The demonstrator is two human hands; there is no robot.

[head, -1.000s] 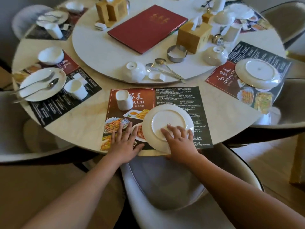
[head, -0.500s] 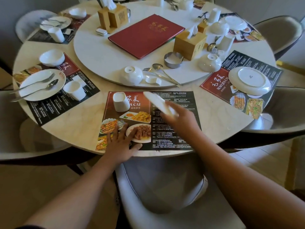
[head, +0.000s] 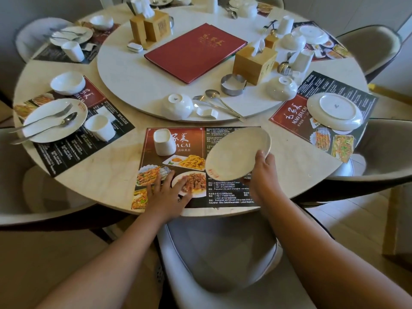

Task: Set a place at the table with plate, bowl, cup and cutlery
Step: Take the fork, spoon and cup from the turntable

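Note:
My right hand (head: 262,172) grips a white plate (head: 236,152) by its near edge and holds it tilted, face up, above the right half of the printed placemat (head: 191,168). My left hand (head: 166,189) lies flat with fingers spread on the placemat's near left part. A white cup (head: 163,142) stands upright at the placemat's far left corner. On the turntable's near edge lie an upside-down white bowl (head: 177,105), a small white rest (head: 206,112), and a spoon and fork (head: 219,103).
The round turntable (head: 138,85) carries a red menu (head: 196,52), wooden tissue boxes (head: 254,61), a metal ring (head: 233,84) and another upturned bowl (head: 282,88). A laid place (head: 54,119) is at left, an upside-down plate (head: 334,111) at right. A chair (head: 223,253) stands below me.
The plate lay upside down on the placemat under my right hand; my right hand lifted it and turned it over, and now holds it tilted face up. My left hand stayed on the placemat.

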